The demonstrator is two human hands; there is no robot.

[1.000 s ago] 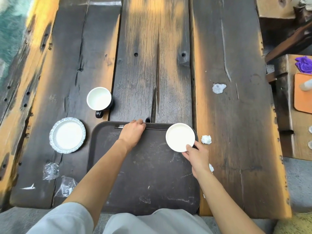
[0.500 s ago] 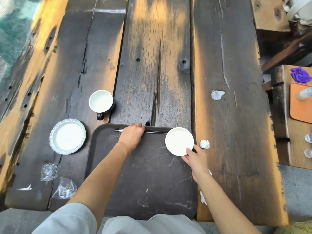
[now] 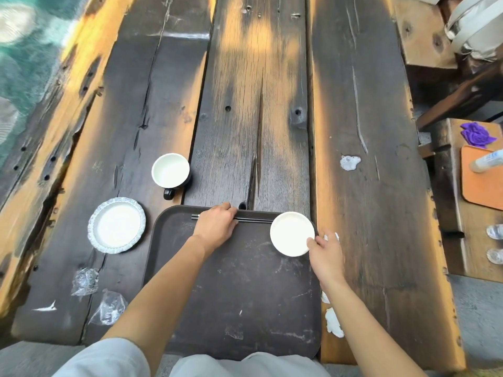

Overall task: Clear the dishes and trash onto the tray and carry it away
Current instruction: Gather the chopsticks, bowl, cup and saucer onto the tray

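A dark brown tray lies at the table's near edge. My left hand rests curled over black chopsticks along the tray's far rim. A small white plate sits in the tray's far right corner, and my right hand grips its near right rim. A black mug with a white inside and a frilled white plate stand on the table left of the tray. A crumpled tissue shows partly behind my right hand.
Two clear plastic wrappers and a white scrap lie at the near left. White tissue pieces lie by the tray's right edge, and another wad lies farther right. A side bench holds an orange mat.
Both hands stay almost where they were. My right hand has shifted slightly along the plate's rim and now covers part of the tissue. The camera has tilted a little.
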